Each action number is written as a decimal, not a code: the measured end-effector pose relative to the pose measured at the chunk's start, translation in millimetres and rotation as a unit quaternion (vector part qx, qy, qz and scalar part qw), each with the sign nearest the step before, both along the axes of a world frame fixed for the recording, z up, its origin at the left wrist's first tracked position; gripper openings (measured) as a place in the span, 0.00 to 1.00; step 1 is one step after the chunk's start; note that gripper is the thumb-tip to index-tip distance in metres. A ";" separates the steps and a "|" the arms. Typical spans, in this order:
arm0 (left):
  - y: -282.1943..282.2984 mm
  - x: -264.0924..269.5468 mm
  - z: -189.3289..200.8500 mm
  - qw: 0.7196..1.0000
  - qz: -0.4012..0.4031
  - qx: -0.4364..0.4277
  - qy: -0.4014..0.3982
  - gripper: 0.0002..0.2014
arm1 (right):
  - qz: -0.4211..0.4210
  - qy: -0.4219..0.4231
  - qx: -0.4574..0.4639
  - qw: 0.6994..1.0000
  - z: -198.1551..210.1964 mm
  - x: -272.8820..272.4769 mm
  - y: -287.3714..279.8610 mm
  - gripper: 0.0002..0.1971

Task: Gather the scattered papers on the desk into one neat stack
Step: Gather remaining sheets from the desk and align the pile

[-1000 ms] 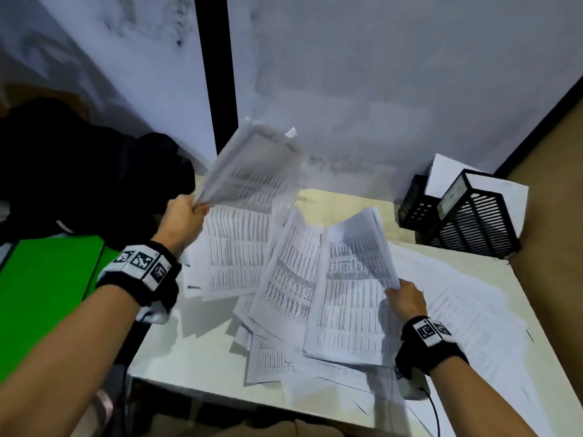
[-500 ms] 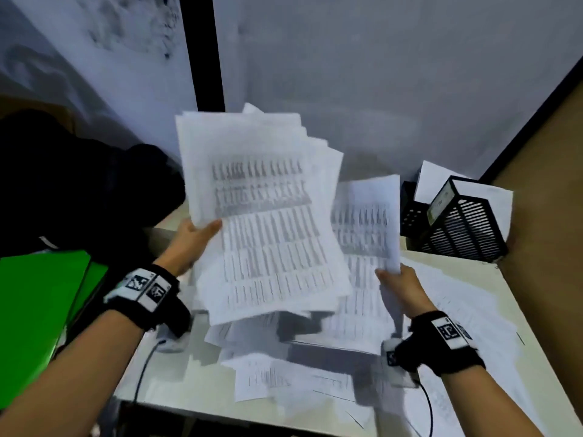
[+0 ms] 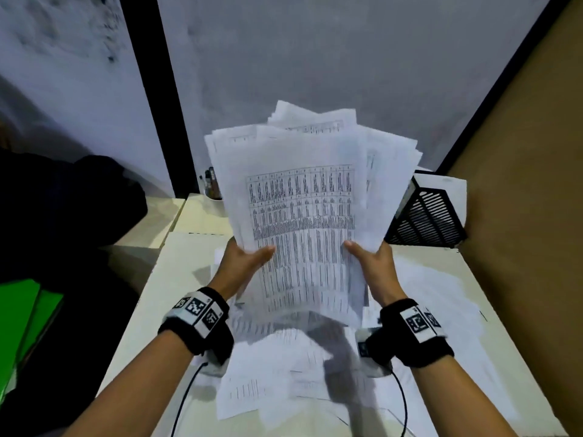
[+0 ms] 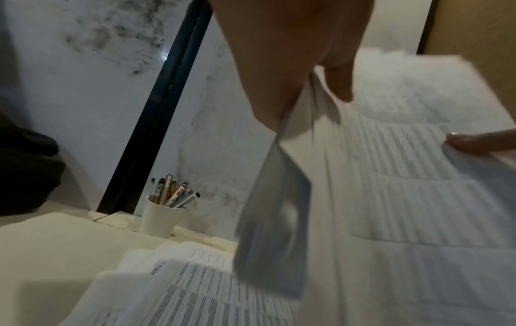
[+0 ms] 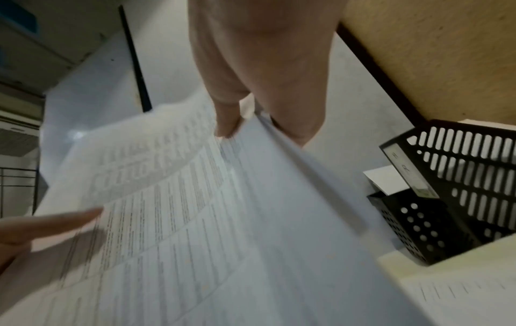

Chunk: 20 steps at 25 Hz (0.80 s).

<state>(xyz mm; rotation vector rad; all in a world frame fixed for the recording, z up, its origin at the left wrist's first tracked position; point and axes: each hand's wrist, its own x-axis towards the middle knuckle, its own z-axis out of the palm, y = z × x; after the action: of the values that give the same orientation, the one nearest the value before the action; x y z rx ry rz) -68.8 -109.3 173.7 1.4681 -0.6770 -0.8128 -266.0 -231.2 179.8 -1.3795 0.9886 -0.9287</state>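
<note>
A thick, uneven bundle of printed sheets [image 3: 303, 216] is raised upright above the desk [image 3: 189, 266], its edges fanned out at the top. My left hand [image 3: 244, 257] grips its left edge, thumb on the front page. My right hand [image 3: 370, 257] grips the right edge the same way. The wrist views show the bundle [image 4: 405, 198] [image 5: 195, 220] pinched between thumb and fingers of the left hand [image 4: 293, 77] and right hand [image 5: 251, 99]. More loose sheets [image 3: 284, 380] lie scattered on the desk under the bundle, and others [image 3: 441, 298] spread to the right.
A black mesh file tray [image 3: 426, 216] with white paper stands at the back right against a brown wall. A white cup of pens [image 4: 160, 218] sits at the back left. Green folders [image 3: 19, 316] and a dark bag [image 3: 63, 200] lie left of the desk.
Both hands lifted their separate sheets off the desk and brought them together into one bundle held upright in front of me; the view shifted left and closer.
</note>
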 end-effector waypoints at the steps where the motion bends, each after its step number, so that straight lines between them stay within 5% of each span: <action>1: 0.2 -1.3 -0.1 1.000 0.003 -0.004 0.004 0.23 | 0.001 0.000 -0.001 1.000 -2.5 -0.8 0.6 0.14; 9: -5.3 -5.7 -5.0 0.997 0.026 -0.066 0.032 0.41 | 0.042 -0.033 0.042 0.998 -21.4 1.7 7.7 0.29; 11: -6.6 -6.5 2.0 0.996 0.037 -0.082 0.026 0.42 | 0.042 -0.057 0.024 0.997 -12.7 6.1 6.7 0.23; 13: -8.6 -8.9 14.7 0.991 0.059 -0.120 0.003 0.40 | 0.022 -0.095 0.000 0.995 5.2 14.4 7.2 0.18; 16: -15.9 -15.2 37.3 0.980 0.111 -0.156 -0.053 0.33 | -0.042 -0.134 -0.035 0.989 24.6 28.3 3.1 0.32; 20: -27.9 -21.6 52.6 0.968 0.200 -0.143 -0.056 0.08 | -0.094 -0.130 -0.034 0.986 32.2 35.0 -2.5 0.10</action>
<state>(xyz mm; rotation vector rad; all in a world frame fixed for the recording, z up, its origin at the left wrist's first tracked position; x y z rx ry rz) -90.4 -137.2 226.3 1.3305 -0.5298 -0.3076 -231.0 -233.8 211.9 -1.1969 0.9036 -1.2611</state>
